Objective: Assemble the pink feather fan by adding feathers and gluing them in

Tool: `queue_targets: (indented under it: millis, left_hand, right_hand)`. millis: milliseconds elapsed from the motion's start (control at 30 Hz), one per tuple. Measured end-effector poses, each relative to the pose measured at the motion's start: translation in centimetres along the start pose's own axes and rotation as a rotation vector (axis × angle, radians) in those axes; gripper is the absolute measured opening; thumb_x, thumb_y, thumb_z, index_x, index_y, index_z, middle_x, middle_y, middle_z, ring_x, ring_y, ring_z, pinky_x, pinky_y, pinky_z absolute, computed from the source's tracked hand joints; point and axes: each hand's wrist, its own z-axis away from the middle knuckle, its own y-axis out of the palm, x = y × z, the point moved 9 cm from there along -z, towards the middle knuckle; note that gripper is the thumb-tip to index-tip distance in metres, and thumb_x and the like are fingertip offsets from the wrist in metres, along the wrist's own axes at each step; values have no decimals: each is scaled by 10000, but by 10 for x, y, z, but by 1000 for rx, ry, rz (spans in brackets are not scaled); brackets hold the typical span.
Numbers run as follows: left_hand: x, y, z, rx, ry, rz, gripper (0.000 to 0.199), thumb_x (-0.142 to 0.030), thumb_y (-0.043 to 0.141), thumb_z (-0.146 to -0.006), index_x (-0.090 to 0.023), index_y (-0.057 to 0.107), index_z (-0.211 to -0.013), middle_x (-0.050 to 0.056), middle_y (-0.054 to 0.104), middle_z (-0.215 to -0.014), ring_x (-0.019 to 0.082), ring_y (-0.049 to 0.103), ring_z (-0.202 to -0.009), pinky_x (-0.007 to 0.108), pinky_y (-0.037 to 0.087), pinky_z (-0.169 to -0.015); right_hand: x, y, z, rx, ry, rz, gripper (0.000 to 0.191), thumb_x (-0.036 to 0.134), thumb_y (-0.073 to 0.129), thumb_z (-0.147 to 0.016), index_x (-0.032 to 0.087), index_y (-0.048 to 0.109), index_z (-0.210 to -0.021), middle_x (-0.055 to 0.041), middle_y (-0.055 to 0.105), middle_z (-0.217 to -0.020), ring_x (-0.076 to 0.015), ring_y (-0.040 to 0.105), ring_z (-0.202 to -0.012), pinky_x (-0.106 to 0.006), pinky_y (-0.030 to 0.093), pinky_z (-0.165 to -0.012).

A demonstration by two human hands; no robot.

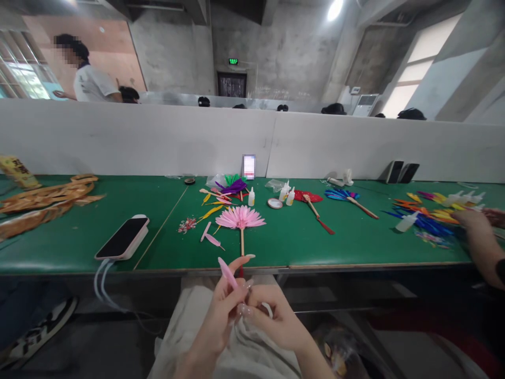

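A pink feather (228, 272) stands up from the fingers of my left hand (224, 305), which pinches it over my lap. My right hand (270, 316) meets the left at the feather's lower end, its thumb and fingers pressed together there; what lies between them is too small to make out. Just beyond the hands, on the green table (165, 252), lies a pink feather fan (241, 217) with a wooden handle pointing toward me. Loose pink feathers (213, 240) rest left of that handle, and yellow feathers (211, 212) lie farther back.
White glue bottles (251, 197) and a tape roll (274, 203) stand behind the fan. A red fan (307, 197) and a blue one (341, 195) lie to the right. At left is a phone (124, 238) with a cable. Another person's arm (483, 242) reaches in from the right.
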Motion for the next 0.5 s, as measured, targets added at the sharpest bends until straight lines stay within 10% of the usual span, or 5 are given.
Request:
queue_targets:
  millis: [500]
  left_hand:
    - [-3, -7, 6, -302, 7, 255, 635, -318, 784, -613, -242, 565, -1205, -75, 392, -568, 19, 356, -468, 116, 319, -465]
  right_hand:
    - [44, 0, 11, -370, -491, 582, 220, 61, 465, -838, 194, 411, -670, 55, 347, -541, -90, 323, -482, -234, 227, -483]
